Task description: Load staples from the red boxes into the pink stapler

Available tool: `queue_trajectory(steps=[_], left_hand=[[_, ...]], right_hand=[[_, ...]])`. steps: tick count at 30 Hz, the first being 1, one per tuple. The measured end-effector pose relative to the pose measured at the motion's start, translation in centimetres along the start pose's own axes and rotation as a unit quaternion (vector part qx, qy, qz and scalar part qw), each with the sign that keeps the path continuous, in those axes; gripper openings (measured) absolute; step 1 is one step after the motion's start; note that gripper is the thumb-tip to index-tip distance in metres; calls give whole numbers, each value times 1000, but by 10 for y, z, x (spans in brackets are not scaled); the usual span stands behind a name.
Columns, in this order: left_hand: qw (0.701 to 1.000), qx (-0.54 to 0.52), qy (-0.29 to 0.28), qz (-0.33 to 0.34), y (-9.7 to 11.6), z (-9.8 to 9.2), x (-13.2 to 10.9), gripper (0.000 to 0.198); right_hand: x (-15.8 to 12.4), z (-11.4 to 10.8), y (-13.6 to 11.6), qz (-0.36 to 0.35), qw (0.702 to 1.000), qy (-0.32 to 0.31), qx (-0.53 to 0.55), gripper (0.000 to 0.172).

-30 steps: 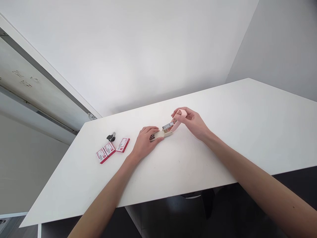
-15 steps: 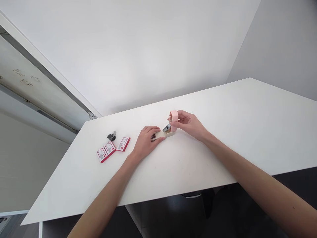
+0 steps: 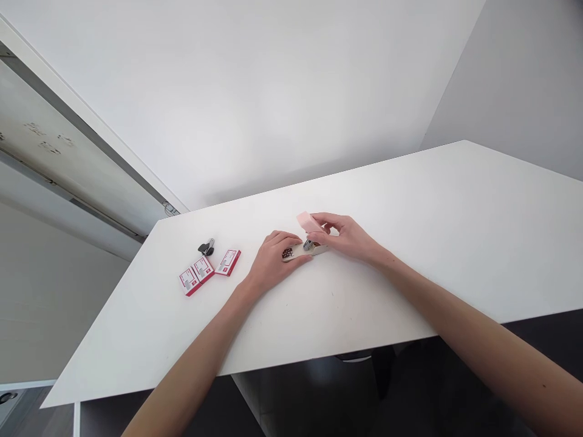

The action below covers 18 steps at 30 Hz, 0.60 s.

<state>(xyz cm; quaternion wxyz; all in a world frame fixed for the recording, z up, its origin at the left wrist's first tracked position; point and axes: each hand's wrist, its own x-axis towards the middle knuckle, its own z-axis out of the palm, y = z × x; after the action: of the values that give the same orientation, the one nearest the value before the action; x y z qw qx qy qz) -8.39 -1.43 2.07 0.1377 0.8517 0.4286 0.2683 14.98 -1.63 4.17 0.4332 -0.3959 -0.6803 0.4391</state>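
A stapler with a pink top cover (image 3: 309,223) and a pale base (image 3: 297,250) rests on the white table, its upper part tilted up from the base. Metal shows between the two parts. My left hand (image 3: 277,258) grips the base at its left end, thumb on the near side and fingers on the far side. With thumb and fingers closed, my right hand (image 3: 345,235) holds the pink cover at its right end. My fingers hide part of the hinge end.
Left of my hands lie several red-and-white small boxes (image 3: 203,269). Behind them is a black and silver staple remover (image 3: 206,247). The white table (image 3: 410,243) meets a white wall at the back; its front edge runs beneath my forearms.
My right hand has tipped the pink cover leftward and down toward the base. My left hand still holds the base, now slightly further right.
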Motion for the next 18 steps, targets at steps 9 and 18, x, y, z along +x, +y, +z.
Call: queue_trajectory(steps=[9, 18], left_hand=[[1000, 15, -3, -21, 1, -1, 2, 34], [996, 46, 43, -67, -3, 0, 3, 47]], right_hand=[[1, 6, 10, -19, 999, 0, -40, 38], [3, 3, 20, -50, 992, 22, -114, 38]])
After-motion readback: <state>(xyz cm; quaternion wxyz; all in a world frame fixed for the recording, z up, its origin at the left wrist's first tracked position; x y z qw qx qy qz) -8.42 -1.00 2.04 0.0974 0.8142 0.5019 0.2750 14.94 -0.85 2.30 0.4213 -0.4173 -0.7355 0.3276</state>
